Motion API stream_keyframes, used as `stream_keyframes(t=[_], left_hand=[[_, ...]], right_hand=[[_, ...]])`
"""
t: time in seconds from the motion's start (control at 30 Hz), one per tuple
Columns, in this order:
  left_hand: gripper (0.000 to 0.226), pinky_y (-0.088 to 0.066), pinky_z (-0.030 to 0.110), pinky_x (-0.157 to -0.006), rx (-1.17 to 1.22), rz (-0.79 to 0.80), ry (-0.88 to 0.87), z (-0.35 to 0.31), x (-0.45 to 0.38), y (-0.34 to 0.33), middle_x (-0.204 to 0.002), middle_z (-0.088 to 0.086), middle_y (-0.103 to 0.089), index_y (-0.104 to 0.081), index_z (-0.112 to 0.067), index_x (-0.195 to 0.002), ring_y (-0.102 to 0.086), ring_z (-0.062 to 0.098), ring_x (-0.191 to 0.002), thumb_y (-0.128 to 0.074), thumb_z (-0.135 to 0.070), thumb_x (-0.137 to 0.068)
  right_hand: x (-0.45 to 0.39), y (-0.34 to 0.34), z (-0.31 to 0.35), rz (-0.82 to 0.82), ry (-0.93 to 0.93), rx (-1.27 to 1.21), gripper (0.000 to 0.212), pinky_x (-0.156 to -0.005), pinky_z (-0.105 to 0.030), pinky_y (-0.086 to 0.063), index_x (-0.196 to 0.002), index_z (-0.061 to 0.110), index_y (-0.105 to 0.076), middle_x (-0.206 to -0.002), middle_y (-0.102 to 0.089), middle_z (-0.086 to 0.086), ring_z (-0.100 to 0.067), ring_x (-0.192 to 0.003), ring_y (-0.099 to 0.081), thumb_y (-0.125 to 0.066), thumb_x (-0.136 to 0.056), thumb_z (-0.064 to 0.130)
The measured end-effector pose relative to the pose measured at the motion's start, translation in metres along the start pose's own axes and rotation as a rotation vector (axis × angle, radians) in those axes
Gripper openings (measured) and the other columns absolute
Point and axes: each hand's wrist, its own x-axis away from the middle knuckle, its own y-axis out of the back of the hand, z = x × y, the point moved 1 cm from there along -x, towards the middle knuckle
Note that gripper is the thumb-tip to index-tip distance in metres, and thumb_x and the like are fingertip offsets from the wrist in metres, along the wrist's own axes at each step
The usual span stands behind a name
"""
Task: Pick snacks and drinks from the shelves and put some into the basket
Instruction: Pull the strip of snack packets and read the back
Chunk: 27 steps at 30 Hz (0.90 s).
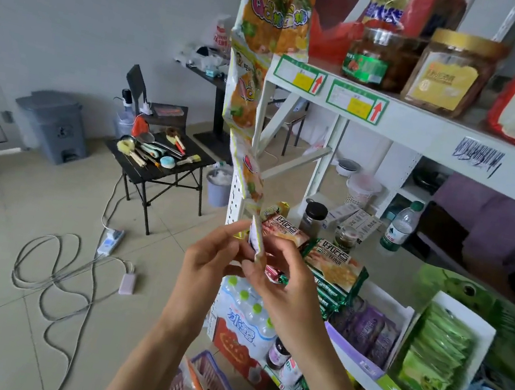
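Left hand (212, 256) and right hand (274, 275) both pinch the bottom packet (257, 240) of a hanging snack strip (261, 71), which runs up toward twelve o'clock along the white shelf (426, 126) post. Biscuit packs (334, 266) lie at three o'clock of the hands. The basket (214, 385) sits at six o'clock, below the wrists.

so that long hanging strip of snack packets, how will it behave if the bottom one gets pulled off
The snack strip probably handles floppy: it hangs in a kinked chain of thin foil packets. It looks light, likely to swing when tugged. Both hands, left hand and right hand, pinch the bottom packet, so a tear at the seam seems likelier than a clean slide.
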Motion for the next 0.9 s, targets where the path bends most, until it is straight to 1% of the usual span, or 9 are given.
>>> stream_keyframes(t=[0.1, 0.17, 0.27, 0.33, 0.4, 0.5, 0.63, 0.77, 0.9], left_hand=[[0.038, -0.048, 0.029, -0.077, -0.065, 0.024, -0.020, -0.003, -0.001, 0.003, -0.078, 0.007, -0.061, -0.068, -0.011, -0.121, -0.058, 0.019, -0.077, -0.041, 0.004, -0.100], [0.035, -0.046, 0.023, -0.077, -0.116, -0.002, -0.032, -0.002, -0.004, 0.006, -0.075, -0.004, -0.060, -0.071, -0.015, -0.116, -0.055, 0.013, -0.077, -0.045, 0.001, -0.099], [0.023, -0.053, 0.033, -0.087, -0.103, -0.062, -0.007, -0.006, -0.008, 0.005, -0.087, -0.003, -0.068, -0.067, -0.019, -0.117, -0.065, 0.021, -0.089, -0.055, -0.013, -0.098], [0.020, -0.055, 0.016, -0.076, -0.089, -0.043, 0.051, -0.011, -0.007, 0.002, -0.096, 0.003, -0.073, -0.067, -0.014, -0.114, -0.070, 0.015, -0.093, -0.051, -0.019, -0.101], [0.028, -0.049, 0.005, -0.060, -0.073, 0.006, 0.113, -0.013, -0.005, 0.000, -0.090, 0.004, -0.074, -0.071, -0.009, -0.101, -0.070, 0.007, -0.077, -0.047, -0.025, -0.102], [0.030, -0.055, 0.033, -0.075, 0.045, 0.046, 0.116, -0.010, -0.010, -0.002, -0.095, 0.014, -0.074, -0.072, -0.005, -0.097, -0.068, 0.025, -0.084, -0.059, -0.031, -0.095], [0.027, -0.050, 0.030, -0.075, 0.079, 0.072, 0.064, -0.009, -0.015, -0.003, -0.106, 0.016, -0.072, -0.071, -0.008, -0.108, -0.065, 0.022, -0.088, -0.057, -0.015, -0.085], [0.034, -0.042, 0.046, -0.079, 0.101, 0.141, 0.012, -0.011, -0.015, -0.006, -0.109, 0.024, -0.068, -0.070, -0.013, -0.116, -0.058, 0.032, -0.088, -0.056, -0.008, -0.085], [0.034, -0.044, 0.061, -0.097, 0.119, 0.187, 0.008, -0.013, -0.016, -0.008, -0.118, 0.022, -0.067, -0.066, -0.012, -0.123, -0.062, 0.033, -0.101, -0.058, -0.010, -0.090]], right_hand=[[-0.001, 0.003, 0.004, 0.033, -0.014, -0.070, 0.023, -0.089, -0.026, -0.053, -0.115, 0.022, -0.062, -0.108, -0.070, 0.005, -0.015, -0.109, -0.064, -0.063, -0.094, 0.012], [-0.002, 0.008, 0.005, 0.045, -0.050, -0.148, 0.024, -0.093, -0.036, -0.053, -0.115, 0.019, -0.063, -0.107, -0.072, -0.001, -0.021, -0.105, -0.066, -0.058, -0.095, 0.005], [-0.003, 0.013, 0.006, 0.046, -0.153, -0.327, 0.026, -0.096, -0.056, -0.049, -0.115, 0.015, -0.065, -0.109, -0.072, -0.011, -0.035, -0.106, -0.066, -0.058, -0.091, 0.008], [-0.002, 0.013, 0.006, 0.071, -0.226, -0.467, 0.030, -0.093, -0.055, -0.052, -0.118, 0.016, -0.065, -0.114, -0.070, -0.014, -0.036, -0.109, -0.065, -0.057, -0.092, 0.006], [-0.003, 0.014, 0.006, 0.090, -0.261, -0.570, 0.034, -0.087, -0.047, -0.056, -0.123, 0.014, -0.063, -0.119, -0.068, -0.014, -0.034, -0.113, -0.063, -0.054, -0.092, 0.005], [-0.005, 0.020, -0.001, 0.074, -0.267, -0.603, 0.038, -0.079, -0.040, -0.057, -0.124, 0.012, -0.063, -0.122, -0.067, -0.016, -0.033, -0.113, -0.063, -0.054, -0.087, 0.013], [-0.007, 0.027, -0.003, 0.019, -0.271, -0.554, 0.039, -0.091, -0.051, -0.054, -0.127, 0.012, -0.061, -0.122, -0.066, -0.016, -0.034, -0.116, -0.061, -0.053, -0.090, 0.021], [-0.008, 0.029, 0.005, -0.097, -0.169, -0.296, 0.031, -0.091, -0.048, -0.054, -0.121, 0.019, -0.063, -0.116, -0.071, -0.004, -0.023, -0.111, -0.066, -0.056, -0.097, 0.036], [-0.008, 0.034, 0.012, -0.269, -0.113, -0.259, 0.020, -0.092, -0.048, -0.054, -0.109, 0.014, -0.067, -0.101, -0.075, -0.006, -0.022, -0.098, -0.071, -0.063, -0.093, 0.025]])
